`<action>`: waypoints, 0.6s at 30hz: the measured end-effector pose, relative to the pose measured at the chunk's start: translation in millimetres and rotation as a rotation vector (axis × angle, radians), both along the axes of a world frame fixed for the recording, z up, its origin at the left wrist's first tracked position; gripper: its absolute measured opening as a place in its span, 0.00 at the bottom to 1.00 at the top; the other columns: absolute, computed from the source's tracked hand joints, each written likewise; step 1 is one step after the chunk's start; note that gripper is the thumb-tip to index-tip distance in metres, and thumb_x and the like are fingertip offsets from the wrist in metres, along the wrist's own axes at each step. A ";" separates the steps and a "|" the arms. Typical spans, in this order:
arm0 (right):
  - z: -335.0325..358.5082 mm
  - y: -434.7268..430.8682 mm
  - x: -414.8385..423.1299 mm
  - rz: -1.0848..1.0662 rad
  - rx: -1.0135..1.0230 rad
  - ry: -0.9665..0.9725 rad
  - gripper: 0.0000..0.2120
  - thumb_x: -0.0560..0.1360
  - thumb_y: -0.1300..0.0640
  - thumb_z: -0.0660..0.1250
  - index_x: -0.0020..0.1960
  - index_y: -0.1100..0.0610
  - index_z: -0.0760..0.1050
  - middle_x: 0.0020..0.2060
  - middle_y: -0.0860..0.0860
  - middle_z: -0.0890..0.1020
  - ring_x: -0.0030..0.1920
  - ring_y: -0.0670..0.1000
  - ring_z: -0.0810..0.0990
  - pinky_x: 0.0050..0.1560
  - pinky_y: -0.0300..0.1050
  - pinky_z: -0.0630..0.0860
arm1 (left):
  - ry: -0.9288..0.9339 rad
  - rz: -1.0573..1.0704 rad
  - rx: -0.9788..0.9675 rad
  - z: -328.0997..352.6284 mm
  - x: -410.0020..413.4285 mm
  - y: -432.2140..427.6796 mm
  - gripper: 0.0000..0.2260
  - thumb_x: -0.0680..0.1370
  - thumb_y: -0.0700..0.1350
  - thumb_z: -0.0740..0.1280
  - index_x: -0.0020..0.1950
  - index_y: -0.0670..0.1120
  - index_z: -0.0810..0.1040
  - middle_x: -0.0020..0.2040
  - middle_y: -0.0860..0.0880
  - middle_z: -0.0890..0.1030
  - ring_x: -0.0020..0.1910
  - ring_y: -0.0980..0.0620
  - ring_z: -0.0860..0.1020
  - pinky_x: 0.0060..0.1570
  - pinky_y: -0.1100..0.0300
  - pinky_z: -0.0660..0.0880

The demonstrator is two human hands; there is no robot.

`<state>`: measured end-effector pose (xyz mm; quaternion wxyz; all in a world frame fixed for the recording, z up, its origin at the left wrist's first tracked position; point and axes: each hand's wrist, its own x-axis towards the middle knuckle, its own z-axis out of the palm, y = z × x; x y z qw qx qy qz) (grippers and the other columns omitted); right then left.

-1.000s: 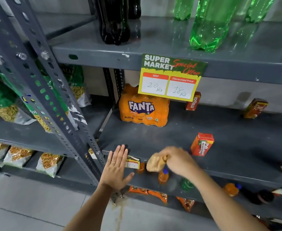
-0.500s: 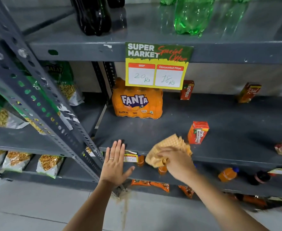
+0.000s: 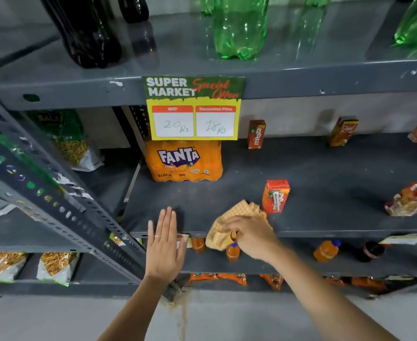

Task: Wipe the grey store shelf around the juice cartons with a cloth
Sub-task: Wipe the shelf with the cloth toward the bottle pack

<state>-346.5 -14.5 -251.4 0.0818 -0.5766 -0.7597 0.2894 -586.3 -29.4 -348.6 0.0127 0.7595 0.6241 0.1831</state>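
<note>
My right hand [image 3: 251, 238] grips a yellow checked cloth [image 3: 237, 217] that lies over the front edge of the grey shelf [image 3: 325, 183]. An orange juice carton [image 3: 275, 196] stands upright just right of the cloth, close to touching it. Further back stand a red Maaza carton [image 3: 256, 134] and another carton [image 3: 342, 131]. A carton [image 3: 410, 199] lies on its side at the right. My left hand [image 3: 165, 244] is flat with fingers straight, resting at the shelf's front edge left of the cloth, holding nothing.
A Fanta multipack [image 3: 184, 160] sits at the shelf's back left under a price sign [image 3: 193, 108]. Green and dark bottles stand on the shelf above. Small orange bottles [image 3: 325, 251] line the shelf below. A slanted metal upright [image 3: 54, 193] and snack bags [image 3: 57, 267] are at left.
My right hand has lifted the cloth from below the shelf edge onto the shelf and spread it toward the orange carton. My left hand stays at the edge. The view has moved closer.
</note>
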 end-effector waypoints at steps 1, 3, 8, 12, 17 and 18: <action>3.1 -5.2 1.1 -0.003 -0.052 0.031 0.27 0.73 0.69 0.53 0.60 0.47 0.78 0.66 0.44 0.75 0.67 0.49 0.72 0.69 0.45 0.66 | -0.029 -0.026 0.002 5.6 7.5 9.3 0.27 0.82 0.53 0.48 0.77 0.39 0.55 0.77 0.44 0.55 0.77 0.47 0.51 0.74 0.46 0.46; 21.0 -8.8 2.3 -0.077 -0.116 0.099 0.23 0.72 0.67 0.55 0.54 0.48 0.81 0.59 0.49 0.81 0.58 0.52 0.78 0.59 0.47 0.76 | -0.085 -0.109 -0.018 15.1 22.9 30.0 0.25 0.82 0.51 0.49 0.76 0.40 0.59 0.76 0.46 0.58 0.77 0.48 0.54 0.74 0.49 0.50; 122.8 21.0 38.7 -0.443 0.092 0.522 0.07 0.73 0.64 0.66 0.43 0.55 0.82 0.38 0.54 0.85 0.40 0.52 0.82 0.41 0.44 0.75 | -0.027 -0.242 -0.145 24.4 69.6 76.4 0.28 0.81 0.57 0.46 0.78 0.44 0.55 0.79 0.47 0.54 0.77 0.51 0.49 0.75 0.53 0.47; 155.4 92.3 89.7 -0.624 0.303 0.471 0.11 0.72 0.67 0.60 0.49 0.65 0.79 0.47 0.63 0.83 0.51 0.61 0.81 0.46 0.48 0.76 | 0.060 -0.200 -0.174 20.6 83.9 81.7 0.28 0.82 0.58 0.47 0.78 0.47 0.46 0.78 0.51 0.41 0.77 0.52 0.40 0.75 0.53 0.41; 122.4 178.4 90.1 -0.383 0.249 0.104 0.15 0.72 0.68 0.58 0.55 0.61 0.78 0.58 0.61 0.80 0.59 0.59 0.76 0.53 0.45 0.72 | 0.099 -0.196 -0.200 16.8 82.0 84.3 0.33 0.78 0.62 0.39 0.78 0.47 0.50 0.79 0.51 0.49 0.77 0.52 0.45 0.74 0.56 0.38; 115.6 189.8 82.0 -0.312 0.218 0.057 0.13 0.72 0.66 0.59 0.52 0.60 0.78 0.55 0.60 0.81 0.56 0.58 0.78 0.50 0.45 0.72 | 0.096 -0.193 -0.197 17.2 82.3 84.3 0.33 0.77 0.62 0.38 0.78 0.47 0.50 0.79 0.51 0.50 0.77 0.52 0.45 0.73 0.56 0.38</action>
